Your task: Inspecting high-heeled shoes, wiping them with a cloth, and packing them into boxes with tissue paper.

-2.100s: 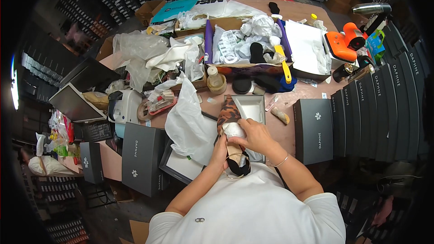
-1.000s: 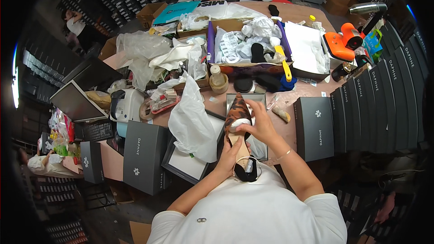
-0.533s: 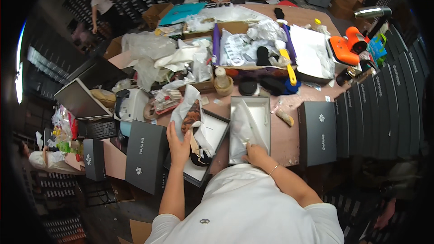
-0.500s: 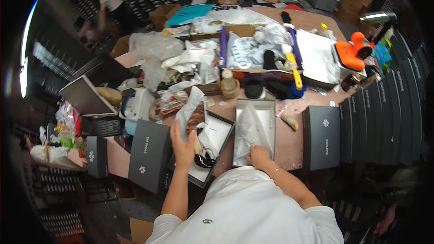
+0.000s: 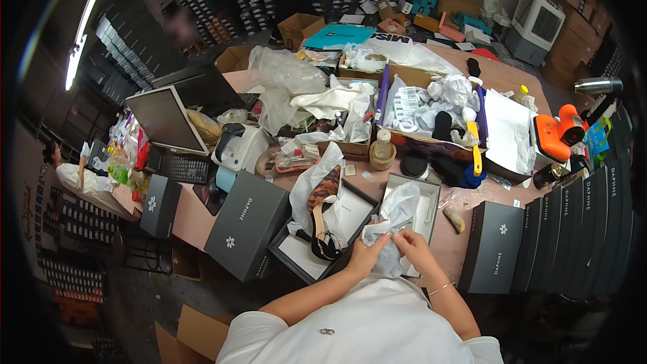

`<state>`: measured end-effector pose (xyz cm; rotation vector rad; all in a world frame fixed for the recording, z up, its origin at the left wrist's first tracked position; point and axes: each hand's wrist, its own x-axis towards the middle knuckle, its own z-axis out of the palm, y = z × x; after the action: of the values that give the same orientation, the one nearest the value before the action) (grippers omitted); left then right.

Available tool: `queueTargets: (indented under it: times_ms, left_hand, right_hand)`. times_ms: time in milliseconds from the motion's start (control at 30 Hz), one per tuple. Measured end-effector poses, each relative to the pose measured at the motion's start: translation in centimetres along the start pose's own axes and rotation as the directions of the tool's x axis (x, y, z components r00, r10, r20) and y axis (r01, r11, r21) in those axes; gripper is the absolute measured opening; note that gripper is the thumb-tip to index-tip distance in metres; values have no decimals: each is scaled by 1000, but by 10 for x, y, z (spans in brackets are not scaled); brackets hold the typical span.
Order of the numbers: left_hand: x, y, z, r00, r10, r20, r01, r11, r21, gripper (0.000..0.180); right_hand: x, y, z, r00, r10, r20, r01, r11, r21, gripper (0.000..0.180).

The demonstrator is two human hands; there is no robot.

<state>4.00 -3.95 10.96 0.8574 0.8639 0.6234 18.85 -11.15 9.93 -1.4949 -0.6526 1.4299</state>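
Observation:
Both hands are at a white tissue-paper wrap (image 5: 397, 210), raised over a shoebox with a pale inside (image 5: 431, 195). My left hand (image 5: 367, 255) is closed on the near edge of the paper. Close beside it, my right hand (image 5: 413, 248) pinches the same paper with bent fingers. What lies inside the wrap is hidden. To the left, a shoe (image 5: 325, 190) with a brown-and-black patterned part and a black strap lies partly in white tissue. It rests in an open dark grey shoebox (image 5: 286, 251) with a white inside, touched by neither hand.
A closed dark shoebox (image 5: 246, 226) stands left, and a row of dark shoeboxes (image 5: 495, 246) lines the right. Beyond are a bottle (image 5: 383, 145), a purple-edged carton (image 5: 379, 104), a yellow-handled brush (image 5: 476, 148), an orange device (image 5: 554, 138) and a monitor (image 5: 168, 118).
My left hand has let go of the patterned shoe and its paper and moved right to the white wrap. The wrap has been lifted from lying flat in its box. The view has shifted.

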Motion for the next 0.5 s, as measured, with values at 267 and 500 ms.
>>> queueTargets:
  times_ms: [267,500]
  left_hand:
    - [-11,30,-14,957,246,153,-288,864,413,35]
    - [0,32,-20,940,317,-126,-314,948,47,27]
  right_hand:
    - [6,-40,1,646,-761,-68,486,478,-732,34]
    - [-25,-75,49,633,-768,-97,476,485,-734,14]
